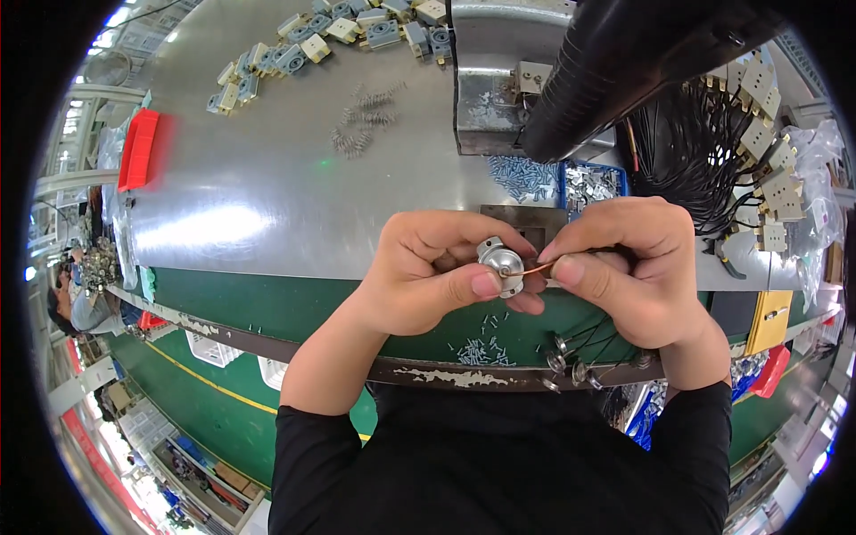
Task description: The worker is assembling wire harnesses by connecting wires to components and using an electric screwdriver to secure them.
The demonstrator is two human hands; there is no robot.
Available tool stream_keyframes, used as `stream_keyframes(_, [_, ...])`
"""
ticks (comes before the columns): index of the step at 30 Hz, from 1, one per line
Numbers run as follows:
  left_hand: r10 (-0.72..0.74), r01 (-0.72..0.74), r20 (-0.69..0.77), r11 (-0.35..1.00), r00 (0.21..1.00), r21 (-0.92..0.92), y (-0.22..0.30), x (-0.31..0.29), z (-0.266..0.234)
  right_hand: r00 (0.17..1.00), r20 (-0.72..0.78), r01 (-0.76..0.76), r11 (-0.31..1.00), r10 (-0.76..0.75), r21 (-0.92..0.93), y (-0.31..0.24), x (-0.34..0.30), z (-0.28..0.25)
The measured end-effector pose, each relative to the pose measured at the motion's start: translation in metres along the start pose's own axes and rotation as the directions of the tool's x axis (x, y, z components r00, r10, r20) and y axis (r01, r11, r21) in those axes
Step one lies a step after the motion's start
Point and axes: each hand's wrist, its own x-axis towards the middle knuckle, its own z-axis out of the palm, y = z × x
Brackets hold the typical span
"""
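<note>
Above the front edge of the bench, my left hand (406, 276) is closed on a small round metal thermostat-like part (504, 259) with flanged ears. Thumb and fingers grip it from the side, its domed face turned up. A thin copper-coloured tube (539, 267) runs from this part towards the right. Its other end sits pinched between thumb and forefinger of my right hand (637, 267). Just behind the hands lies a dark metal block (499, 214), partly hidden by them. Several similar round parts (557, 358) with thin dark leads hang near the front edge, below my right hand.
Loose small screws (481, 353) lie on the green strip in front. Blue-tinted screws (524, 176) and a blue tray (563, 189) of metal bits stand behind. Springs (366, 116), grey-cream blocks (312, 47), black cables (687, 152), pliers (731, 265) and a large black tube (606, 71) surround the area.
</note>
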Motion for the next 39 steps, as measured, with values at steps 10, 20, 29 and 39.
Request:
stream_keyframes(10, [-0.029, 0.02, 0.062, 0.99, 0.998, 0.141, 0.0, 0.001, 0.007, 0.96, 0.126, 0.281, 0.854, -0.251, -0.438, -0.02, -0.006, 0.004])
stream_keyframes(20, [-0.049, 0.005, 0.045, 0.734, 0.998, 0.679, 0.015, 0.002, 0.015, 0.981, 0.112, 0.19, 0.9, -0.158, -0.391, -0.014, -0.002, 0.007])
stream_keyframes(29, [0.175, -0.251, 0.181, 0.61, 0.968, 0.752, 0.007, -0.001, 0.022, 0.914, 0.212, -0.399, 0.859, 0.345, 0.32, 0.0, 0.001, 0.006])
stream_keyframes(39, [-0.055, 0.019, 0.121, 0.96, 0.991, 0.278, 0.007, -0.008, 0.015, 0.998, 0.045, -0.047, 0.998, 0.046, 0.03, 0.007, -0.01, 0.01])
